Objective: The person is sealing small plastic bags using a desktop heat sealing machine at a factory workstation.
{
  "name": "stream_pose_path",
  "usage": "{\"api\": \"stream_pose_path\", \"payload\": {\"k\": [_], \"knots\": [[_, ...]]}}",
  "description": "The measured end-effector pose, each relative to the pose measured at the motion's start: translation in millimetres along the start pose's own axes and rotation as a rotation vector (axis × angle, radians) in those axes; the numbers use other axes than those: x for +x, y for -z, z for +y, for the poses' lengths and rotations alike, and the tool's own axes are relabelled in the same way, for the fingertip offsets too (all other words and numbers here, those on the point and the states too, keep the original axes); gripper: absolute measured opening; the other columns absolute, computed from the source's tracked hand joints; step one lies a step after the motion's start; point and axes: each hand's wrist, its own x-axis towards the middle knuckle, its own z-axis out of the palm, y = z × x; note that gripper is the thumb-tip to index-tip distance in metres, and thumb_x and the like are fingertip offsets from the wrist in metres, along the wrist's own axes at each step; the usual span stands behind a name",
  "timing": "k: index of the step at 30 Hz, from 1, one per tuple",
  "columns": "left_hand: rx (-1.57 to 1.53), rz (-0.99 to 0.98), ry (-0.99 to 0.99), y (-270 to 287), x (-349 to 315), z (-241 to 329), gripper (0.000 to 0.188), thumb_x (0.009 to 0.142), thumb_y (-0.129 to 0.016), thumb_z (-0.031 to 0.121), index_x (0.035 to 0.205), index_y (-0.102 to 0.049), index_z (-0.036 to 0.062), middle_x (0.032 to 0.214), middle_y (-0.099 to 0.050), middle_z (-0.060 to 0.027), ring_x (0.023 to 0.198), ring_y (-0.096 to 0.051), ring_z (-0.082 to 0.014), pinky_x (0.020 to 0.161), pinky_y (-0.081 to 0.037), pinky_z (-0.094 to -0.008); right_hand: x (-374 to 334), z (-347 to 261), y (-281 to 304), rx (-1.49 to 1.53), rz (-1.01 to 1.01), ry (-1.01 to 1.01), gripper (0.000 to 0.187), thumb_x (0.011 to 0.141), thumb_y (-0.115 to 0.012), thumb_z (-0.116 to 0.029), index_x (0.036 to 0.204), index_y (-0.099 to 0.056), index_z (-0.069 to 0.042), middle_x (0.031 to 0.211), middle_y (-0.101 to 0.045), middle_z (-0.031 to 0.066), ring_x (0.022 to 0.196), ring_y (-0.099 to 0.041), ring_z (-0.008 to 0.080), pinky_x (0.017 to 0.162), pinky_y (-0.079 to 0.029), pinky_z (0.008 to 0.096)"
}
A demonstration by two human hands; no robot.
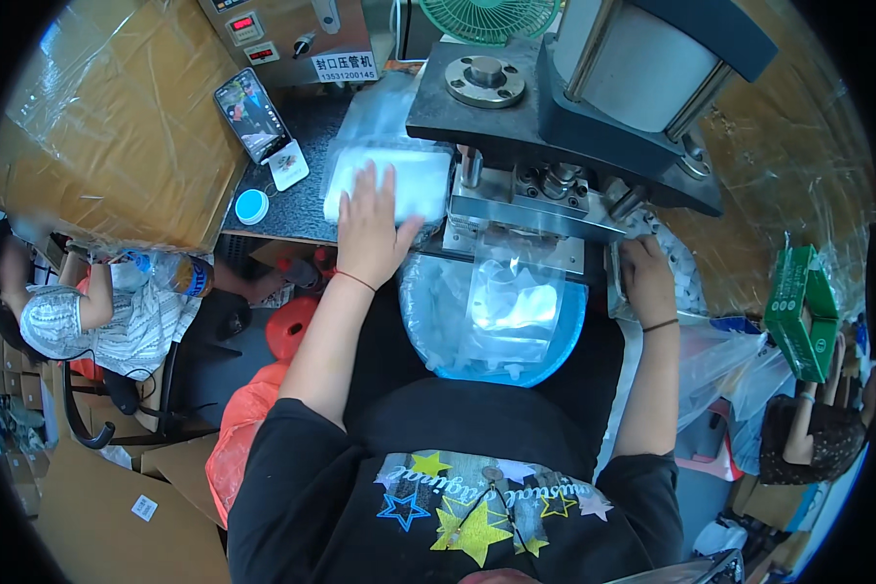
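Note:
My left hand [368,229] lies flat with fingers spread on a stack of clear plastic pouches [428,185], left of a metal press [526,204]. My right hand [645,280] is at the press's right side, fingers bent beside an upright metal plate [615,277]; what they grip, if anything, is hidden. A clear pouch [516,302] hangs from the press's lower jaw over a blue basin [579,336]. The basin, at my lap, holds more clear plastic pieces.
A phone [251,115] leans on a stand beside a round blue-lidded tub [251,206]. Behind are a control box [297,49] and green fan [492,18]. Large cartons [117,127] flank the bench. A green box [803,311] stands right. Other people sit at both sides.

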Motion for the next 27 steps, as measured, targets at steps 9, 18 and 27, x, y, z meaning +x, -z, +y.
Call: {"api": "stream_pose_path", "payload": {"k": [9,18,27], "knots": [[-0.701,-0.056,0.184,26.8,-47.5,12.2,0.021,0.099,-0.052,0.006,0.117,-0.06,-0.001,0.095,-0.068,-0.0141,0.089,-0.07,-0.0306,0.08,-0.054,-0.0384,-14.9,-12.5,3.5,-0.16,0.263,-0.1,0.026,0.083,-0.073,-0.013,0.107,-0.066,-0.007,0.097,-0.066,0.0129,0.083,-0.066,0.0344,0.07,-0.053,0.0413],[-1.37,-0.6,0.34,37.7,-57.1,62.8,0.012,0.095,-0.068,0.011,0.098,-0.068,-0.0014,0.091,-0.069,-0.0018,0.084,-0.063,-0.0075,0.079,-0.052,-0.0241,-13.4,-26.1,8.8,-0.081,0.458,-0.117,0.024,0.092,-0.067,-0.012,0.114,-0.064,-0.004,0.096,-0.067,0.0164,0.08,-0.066,0.0321,0.072,-0.051,0.0397],[-1.307,-0.766,0.299,34.0,-62.5,97.5,0.014,0.093,-0.069,0.013,0.095,-0.071,-0.0006,0.086,-0.07,-0.0028,0.081,-0.063,-0.0076,0.077,-0.051,-0.0244,-11.1,-85.2,35.3,0.232,0.395,0.021,0.015,0.086,-0.07,-0.008,0.1,-0.068,-0.002,0.087,-0.066,0.0129,0.079,-0.061,0.0303,0.071,-0.048,0.0381]]}}
